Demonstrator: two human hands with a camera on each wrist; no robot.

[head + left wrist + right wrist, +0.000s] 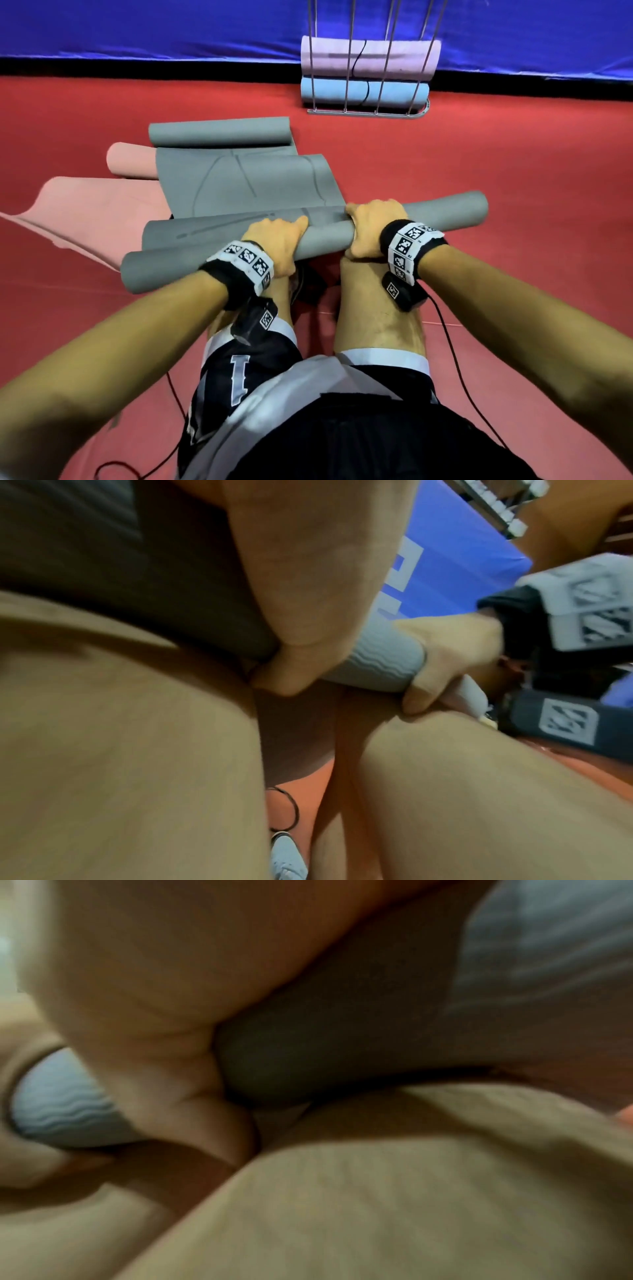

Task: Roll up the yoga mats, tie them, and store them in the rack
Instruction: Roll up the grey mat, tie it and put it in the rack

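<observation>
We're down on the red floor (479, 164), blue padded wall (137, 27) ahead, and the wire rack (368, 111) standing against it with two tied rolls already in: the lilac mat (370, 56) on top, the light blue mat (363, 91) beneath. Closer in, a pink mat (96, 209) lies partly unrolled at left, and over it sprawls the grey mat (246, 178) we're working, its far end curled into a loose roll (219, 132).

Now the near end: the grey roll (308, 240) sits across our knees, slim, only a few turns in. Our left hand (274, 240) wraps over the top, and the left wrist view shows its fingers curled tight round the roll. Our right hand (371, 229) does the same further along, grip closed round it, thumb underneath.

Plenty left, we'd say: most of the mat is unrolled. The danger is telescoping; the roll already lies at a slant to the flat sheet, so it may cone out at one end. Both hands sit close to the middle, leaving the ends free to loosen. And that far curl could fight us as we reach it.
</observation>
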